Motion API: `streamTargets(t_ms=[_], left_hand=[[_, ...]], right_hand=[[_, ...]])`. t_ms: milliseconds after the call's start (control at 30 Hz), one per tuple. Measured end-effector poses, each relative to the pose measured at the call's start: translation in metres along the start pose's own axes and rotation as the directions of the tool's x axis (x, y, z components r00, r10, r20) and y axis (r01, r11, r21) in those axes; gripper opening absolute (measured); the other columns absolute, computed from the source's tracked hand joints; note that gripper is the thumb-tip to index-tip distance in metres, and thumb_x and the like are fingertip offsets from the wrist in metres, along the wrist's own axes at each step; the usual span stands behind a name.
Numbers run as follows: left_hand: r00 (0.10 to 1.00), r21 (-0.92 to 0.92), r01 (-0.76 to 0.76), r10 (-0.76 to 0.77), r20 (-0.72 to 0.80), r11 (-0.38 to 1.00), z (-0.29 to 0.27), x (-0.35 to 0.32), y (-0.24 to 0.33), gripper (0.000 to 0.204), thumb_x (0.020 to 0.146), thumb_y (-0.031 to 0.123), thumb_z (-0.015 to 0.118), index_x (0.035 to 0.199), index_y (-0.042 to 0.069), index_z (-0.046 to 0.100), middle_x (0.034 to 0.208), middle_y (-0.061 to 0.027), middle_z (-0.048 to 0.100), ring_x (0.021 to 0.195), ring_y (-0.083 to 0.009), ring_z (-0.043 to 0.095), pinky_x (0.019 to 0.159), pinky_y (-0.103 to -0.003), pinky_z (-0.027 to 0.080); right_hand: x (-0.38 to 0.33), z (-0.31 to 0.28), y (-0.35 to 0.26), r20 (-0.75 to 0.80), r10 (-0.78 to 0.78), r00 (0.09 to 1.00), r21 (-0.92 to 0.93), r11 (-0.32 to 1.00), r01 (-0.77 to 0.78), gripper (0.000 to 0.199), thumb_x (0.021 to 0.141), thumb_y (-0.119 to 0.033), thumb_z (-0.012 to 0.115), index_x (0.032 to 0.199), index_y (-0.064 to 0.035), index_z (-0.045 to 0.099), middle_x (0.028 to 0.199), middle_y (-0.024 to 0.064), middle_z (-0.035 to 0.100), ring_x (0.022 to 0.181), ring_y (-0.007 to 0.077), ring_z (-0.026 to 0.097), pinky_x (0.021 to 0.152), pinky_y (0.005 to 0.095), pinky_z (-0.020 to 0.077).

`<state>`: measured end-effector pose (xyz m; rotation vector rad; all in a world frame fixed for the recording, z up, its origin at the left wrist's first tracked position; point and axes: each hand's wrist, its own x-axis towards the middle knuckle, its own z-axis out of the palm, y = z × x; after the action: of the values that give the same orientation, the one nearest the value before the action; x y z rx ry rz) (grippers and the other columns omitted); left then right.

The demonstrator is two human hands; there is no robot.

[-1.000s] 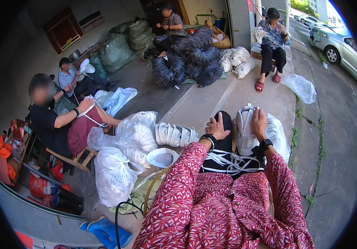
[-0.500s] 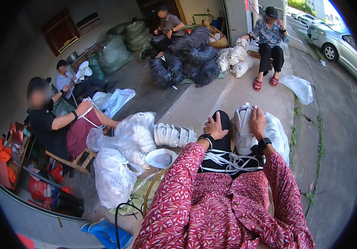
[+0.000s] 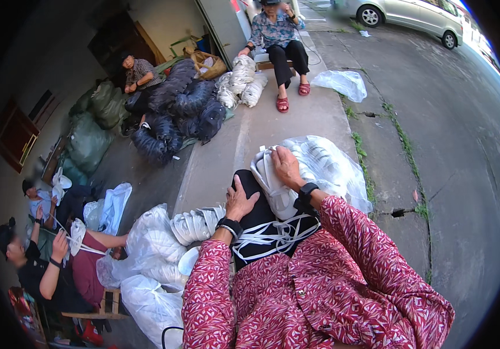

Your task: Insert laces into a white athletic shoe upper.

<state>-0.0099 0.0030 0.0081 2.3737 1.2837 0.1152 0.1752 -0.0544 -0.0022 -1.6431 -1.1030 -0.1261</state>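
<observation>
1. Grey paved ground fills the right side of the frame, with a silver car at the upper right.
2. The seated person wears a red leaf-patterned shirt, lower centre, and dark trousers.
3. At the lower left, a co-worker in a black shirt handles a white piece with long cord; at the upper centre, another in a blue patterned shirt reaches a hand to white bundles.
4. A heap of dark bundles lies at the upper left, right of bulging green sacks.
5. A clear bag of white uppers sits right of centre; knotted white bags stand at the lower left, below a row of nested white uppers.
6. The white shoe upper lies at the centre, against the clear bag's left side.
7. The right hand lies on its far end, fingers close together and bent; whether they pinch it cannot be told.
8. The left hand rests on the trousers, fingers spread, grasping nothing visible.
9. Loose white laces cross the lap below both hands.
</observation>
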Motion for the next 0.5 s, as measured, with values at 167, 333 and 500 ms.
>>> streamTargets(t_ms=[167,333,500], left_hand=[[0.995,0.015,-0.072,0.073,-0.064,0.997,0.004,0.006,0.005,0.088,0.079,0.043,0.062,0.142,0.002,0.016,0.130,-0.0335,0.035,0.122,-0.0464,0.035,0.102,-0.048,0.032],[0.954,0.044,-0.253,0.257,-0.151,0.966,0.007,0.002,0.017,0.066,0.079,0.039,0.062,0.131,0.004,0.041,0.135,-0.0324,0.028,0.128,-0.0474,0.026,0.101,-0.055,0.028],[0.955,0.144,-0.268,0.282,-0.088,0.953,0.009,-0.005,0.026,0.068,0.079,0.042,0.061,0.132,0.004,0.040,0.141,-0.0260,0.025,0.131,-0.0468,0.020,0.103,-0.058,0.020]], right_hand=[[0.002,-0.006,0.005,0.009,0.108,0.994,0.055,0.993,-0.108,0.025,0.092,-0.023,0.044,0.087,-0.0010,0.052,0.084,0.0213,0.056,0.083,0.0386,0.054,0.074,0.0457,0.0426],[0.002,-0.008,0.004,0.041,0.166,0.985,0.063,0.984,-0.168,0.026,0.093,-0.024,0.043,0.089,-0.0009,0.053,0.088,0.0203,0.057,0.088,0.0385,0.054,0.078,0.0464,0.0426],[-0.001,-0.007,0.002,0.044,0.192,0.980,0.076,0.978,-0.195,0.025,0.093,-0.024,0.043,0.089,-0.0007,0.053,0.088,0.0203,0.057,0.089,0.0385,0.054,0.078,0.0464,0.0425]])
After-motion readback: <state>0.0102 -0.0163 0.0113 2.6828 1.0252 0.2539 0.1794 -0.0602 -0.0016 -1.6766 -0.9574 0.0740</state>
